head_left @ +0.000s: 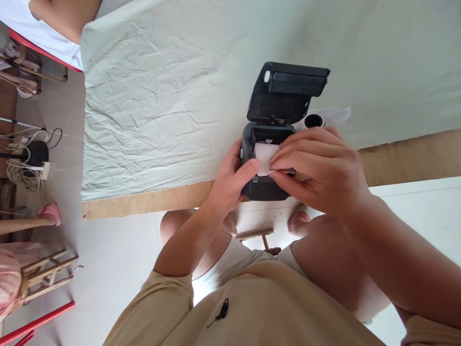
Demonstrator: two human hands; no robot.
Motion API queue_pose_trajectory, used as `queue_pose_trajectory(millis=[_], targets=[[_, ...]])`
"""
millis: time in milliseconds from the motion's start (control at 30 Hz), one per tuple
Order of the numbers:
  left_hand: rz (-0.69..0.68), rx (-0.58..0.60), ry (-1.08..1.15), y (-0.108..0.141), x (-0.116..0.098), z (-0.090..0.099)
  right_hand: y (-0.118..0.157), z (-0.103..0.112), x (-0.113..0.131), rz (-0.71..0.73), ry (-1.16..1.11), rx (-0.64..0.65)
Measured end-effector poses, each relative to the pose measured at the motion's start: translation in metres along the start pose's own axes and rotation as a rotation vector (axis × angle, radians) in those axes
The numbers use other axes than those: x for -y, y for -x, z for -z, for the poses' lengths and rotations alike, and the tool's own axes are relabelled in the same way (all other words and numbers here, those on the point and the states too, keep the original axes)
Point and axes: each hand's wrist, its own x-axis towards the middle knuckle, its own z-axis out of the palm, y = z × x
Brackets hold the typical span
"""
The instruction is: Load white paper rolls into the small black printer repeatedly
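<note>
A small black label printer [248, 158] is tilted at the table's front edge, its lid [277, 105] swung up. White paper [264, 156] sits in its open bay; whether it is a whole roll is hidden by the fingers. My left hand [230, 178] is closed round the printer's left side, thumb resting on the paper. With fingertips pinched together, my right hand [320, 163] grips the paper's right side. Just behind that hand lies a second white paper roll [326, 115] with a dark core and a loose tail.
A pale green cloth [162, 120] covers the wooden table [151, 199]. At the upper left is another person's arm [68, 17]. Tangled cables [23, 168], a wooden stool [50, 274] and red bars [39, 322] are on the floor to the left.
</note>
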Motion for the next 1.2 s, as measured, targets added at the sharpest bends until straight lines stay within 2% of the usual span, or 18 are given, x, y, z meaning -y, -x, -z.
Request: queue_pose_trajectory(millis=[67, 200, 233, 333, 467, 500, 567, 700, 767, 933, 1200], targets=[[0.023, 0.003, -0.033, 0.001, 0.000, 0.002, 0.001, 0.002, 0.001, 0.003, -0.052, -0.006], [0.032, -0.050, -0.065, 0.005, -0.001, 0.002, -0.004, 0.007, -0.003, -0.156, -0.050, -0.253], [0.025, -0.048, -0.070, 0.006, -0.001, 0.001, -0.005, 0.008, -0.005, -0.208, -0.017, -0.268], [0.007, -0.027, -0.078, 0.007, -0.001, 0.002, -0.003, 0.010, -0.010, -0.297, 0.009, -0.187], [0.048, -0.033, -0.100, 0.007, 0.000, 0.006, 0.006, 0.013, -0.006, -0.290, -0.111, -0.335], [0.056, -0.031, -0.107, 0.007, 0.001, 0.008, 0.007, 0.014, -0.004, -0.315, -0.133, -0.337], [0.055, -0.018, -0.110, 0.007, 0.001, 0.010, 0.010, 0.015, 0.000, -0.400, -0.168, -0.259], [-0.002, 0.062, -0.004, 0.005, 0.001, 0.011, 0.011, 0.011, -0.004, -0.575, -0.330, 0.010], [0.004, 0.067, 0.023, 0.004, 0.000, 0.009, 0.010, 0.008, -0.008, -0.639, -0.395, 0.103], [0.067, -0.038, -0.067, 0.002, -0.004, 0.000, 0.009, 0.006, -0.012, -0.709, -0.415, 0.147], [0.057, -0.004, 0.019, 0.002, -0.005, -0.002, 0.014, 0.004, -0.014, -0.682, -0.446, 0.137]])
